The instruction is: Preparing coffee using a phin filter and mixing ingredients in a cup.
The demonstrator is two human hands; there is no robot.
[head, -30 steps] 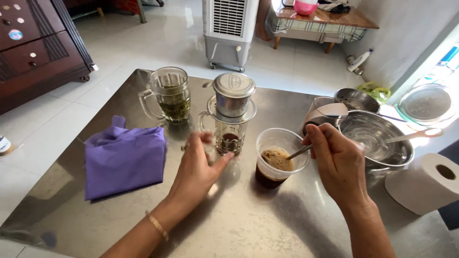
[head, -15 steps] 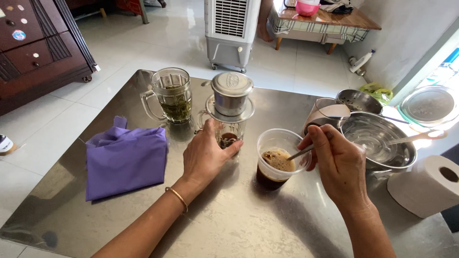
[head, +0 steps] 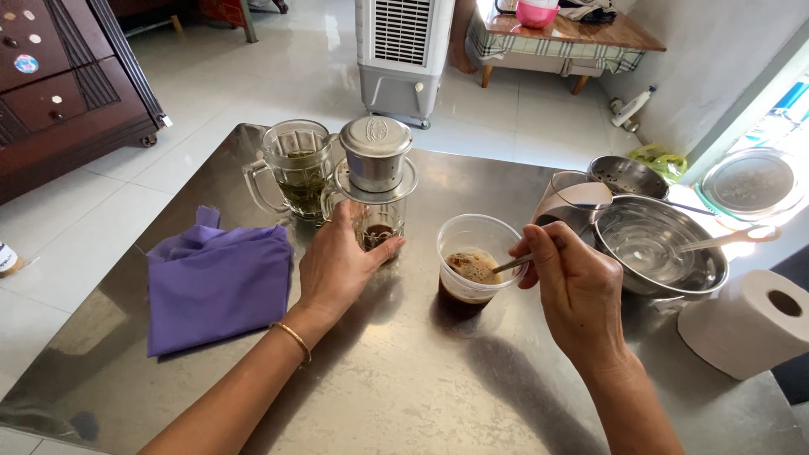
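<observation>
On the brushed steel table [head: 404, 396], the left hand [head: 337, 265] wraps around a ribbed glass mug [head: 375, 232] topped by a round metal drip filter [head: 376, 164]. Just to its right, the right hand [head: 573, 291] pinches a metal spoon [head: 516, 262] dipping into a clear plastic cup [head: 476, 265] of foamy dark coffee.

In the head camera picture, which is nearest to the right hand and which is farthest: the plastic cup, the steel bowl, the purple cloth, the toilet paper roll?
From the right hand:
1. Plastic cup, just to its left, with the spoon in it.
2. Steel bowl, behind it to the right.
3. Toilet paper roll, at the right table edge.
4. Purple cloth, far left.
</observation>
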